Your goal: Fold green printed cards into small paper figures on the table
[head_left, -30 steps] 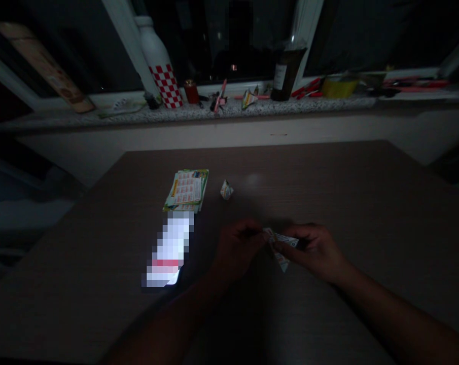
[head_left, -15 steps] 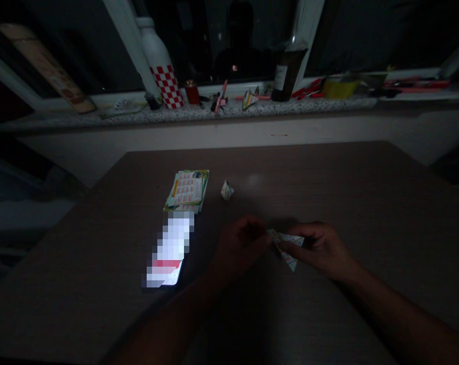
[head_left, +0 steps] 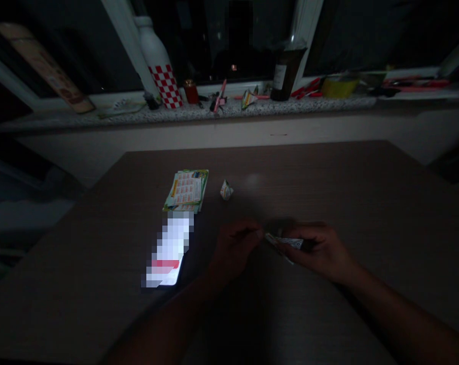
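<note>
My right hand (head_left: 316, 248) pinches a small folded paper (head_left: 292, 243) between thumb and fingers above the table. The paper is printed, pale, and turned nearly edge-on, so its full shape is hard to read. Just left of it is my left hand (head_left: 239, 243), thumb and forefinger pressed together. A narrow gap seems to part those fingertips from the paper's left end, and nothing shows between them. Beyond the hands, a small folded paper piece (head_left: 225, 190) with pointed corners stands on the table.
A stack of printed cards (head_left: 186, 190) lies left of the folded piece, with a lit phone (head_left: 170, 251) just below it. Behind the table (head_left: 347, 182), the window sill (head_left: 229, 107) carries a checkered bottle (head_left: 164, 76), a dark pouch (head_left: 284, 76), a small jar (head_left: 190, 92) and pens (head_left: 220, 96).
My left fingertips have drawn slightly left, away from the paper. In my right hand the paper has tilted, so less of its printed face shows.
</note>
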Demonstrator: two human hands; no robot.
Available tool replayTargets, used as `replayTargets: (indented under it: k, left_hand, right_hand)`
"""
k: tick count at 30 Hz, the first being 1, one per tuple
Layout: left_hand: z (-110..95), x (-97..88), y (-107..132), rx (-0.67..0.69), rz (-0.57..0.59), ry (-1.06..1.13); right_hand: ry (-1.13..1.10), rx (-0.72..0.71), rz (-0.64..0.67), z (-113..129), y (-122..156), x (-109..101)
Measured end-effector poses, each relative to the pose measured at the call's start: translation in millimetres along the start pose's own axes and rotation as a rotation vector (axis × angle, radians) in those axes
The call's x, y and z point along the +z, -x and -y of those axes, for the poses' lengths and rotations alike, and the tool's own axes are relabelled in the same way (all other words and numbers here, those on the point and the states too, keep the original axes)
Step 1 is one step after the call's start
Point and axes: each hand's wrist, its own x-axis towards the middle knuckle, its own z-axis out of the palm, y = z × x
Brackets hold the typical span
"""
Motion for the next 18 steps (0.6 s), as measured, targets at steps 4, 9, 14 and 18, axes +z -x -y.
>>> replayTargets:
  k: [4,9,14,18]
  left_hand:
    - [1.2,-0.7,1.3,0.030,0.026,-0.111]
    - [5.1,2.3,3.5,0.058,0.001,-0.153]
    - [4.7,7.6,2.9,-0.028,-0.011,-0.064]
    - [11.2,12.6,-1.1,-0.216,0.024,0.230]
  right_hand:
    - [0.068,-0.108,-0.012,-0.7,-0.2,-2.3]
    - [0.074,-0.130,-0.027,-3.2,0.5,-2.2]
    - [0.065,-0.185,-0.046,-1.3,-0.2,0.0]
    - [0.117,-0.303,-0.056,-1.5,-0.9,1.0]
